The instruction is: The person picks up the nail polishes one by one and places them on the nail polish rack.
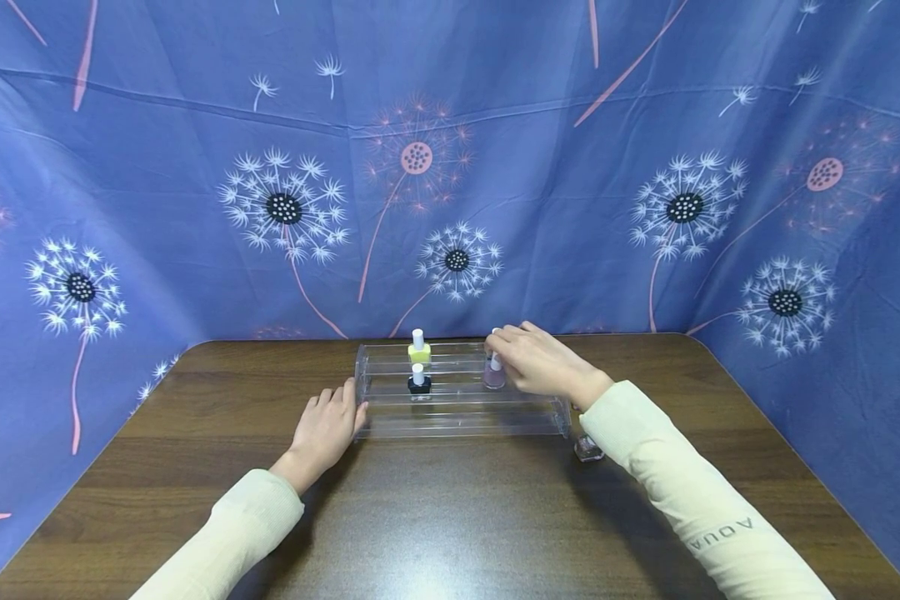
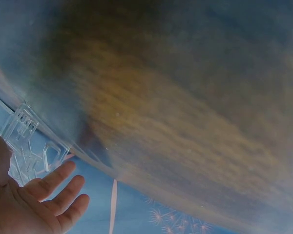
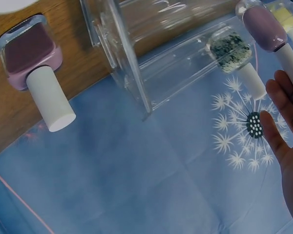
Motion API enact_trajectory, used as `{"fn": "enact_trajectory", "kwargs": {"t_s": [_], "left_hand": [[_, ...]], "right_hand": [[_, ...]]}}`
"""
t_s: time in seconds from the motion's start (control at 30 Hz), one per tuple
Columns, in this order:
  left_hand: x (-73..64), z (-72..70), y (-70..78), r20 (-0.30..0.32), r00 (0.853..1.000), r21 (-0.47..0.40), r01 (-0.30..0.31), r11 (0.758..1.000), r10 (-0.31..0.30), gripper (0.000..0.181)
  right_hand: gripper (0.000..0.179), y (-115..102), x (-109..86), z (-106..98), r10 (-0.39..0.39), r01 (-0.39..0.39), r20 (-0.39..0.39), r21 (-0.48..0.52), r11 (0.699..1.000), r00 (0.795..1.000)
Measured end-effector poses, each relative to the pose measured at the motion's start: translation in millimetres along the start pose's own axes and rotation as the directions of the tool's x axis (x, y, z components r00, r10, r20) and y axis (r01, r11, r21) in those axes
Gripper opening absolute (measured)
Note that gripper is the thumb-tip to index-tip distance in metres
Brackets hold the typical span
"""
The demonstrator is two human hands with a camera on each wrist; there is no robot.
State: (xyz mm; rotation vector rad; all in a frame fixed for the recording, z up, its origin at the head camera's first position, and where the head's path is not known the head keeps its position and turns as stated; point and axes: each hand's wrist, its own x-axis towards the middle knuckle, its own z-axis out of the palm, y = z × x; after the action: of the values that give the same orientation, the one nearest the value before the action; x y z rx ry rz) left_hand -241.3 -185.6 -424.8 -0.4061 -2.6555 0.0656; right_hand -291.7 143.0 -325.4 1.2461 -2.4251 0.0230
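Note:
My right hand (image 1: 536, 358) pinches the white cap of a mauve nail polish bottle (image 1: 493, 377), which stands upright at the right part of a clear tiered display rack (image 1: 465, 425). Behind it on the rack, a bottle of dark green glitter polish (image 3: 230, 51) shows in the right wrist view. Further left, a yellow polish (image 1: 419, 353) stands on a higher step and a black polish (image 1: 420, 384) in front of it. My left hand (image 1: 330, 425) touches the rack's left end, its fingers extended in the left wrist view.
On the wooden table (image 1: 435, 517), right of the rack, a dark polish bottle (image 1: 588, 450) stands partly under my right sleeve. In the right wrist view a plum polish bottle (image 3: 31, 51) with a white cap is beside the rack's end. A blue dandelion-print cloth (image 1: 555, 208) hangs behind.

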Motion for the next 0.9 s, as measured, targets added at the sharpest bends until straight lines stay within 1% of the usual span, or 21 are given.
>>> {"fn": "enact_trajectory", "kwargs": {"t_s": [0.3,0.5,0.63,0.9], "left_hand": [[-0.1,0.3,-0.1,0.016,1.0,-0.009,0.009,1.0,-0.008,0.044],[0.5,0.8,-0.3,0.022,1.0,-0.006,0.009,1.0,-0.009,0.044],[0.5,0.9,-0.4,0.028,1.0,-0.005,0.008,1.0,-0.008,0.045],[0.0,-0.1,-0.1,0.019,1.0,0.001,0.002,1.0,-0.002,0.045]], "right_hand": [[0.012,4,-1.4,11,0.013,-0.013,0.042,-0.001,1.0,0.999],[0.009,3,-2.3,12,0.017,-0.017,0.065,0.002,1.0,0.998],[0.008,2,-2.5,13,0.005,-0.004,0.061,-0.009,1.0,0.998],[0.007,3,-2.7,16,-0.006,0.007,0.045,-0.031,0.999,0.999]]}}
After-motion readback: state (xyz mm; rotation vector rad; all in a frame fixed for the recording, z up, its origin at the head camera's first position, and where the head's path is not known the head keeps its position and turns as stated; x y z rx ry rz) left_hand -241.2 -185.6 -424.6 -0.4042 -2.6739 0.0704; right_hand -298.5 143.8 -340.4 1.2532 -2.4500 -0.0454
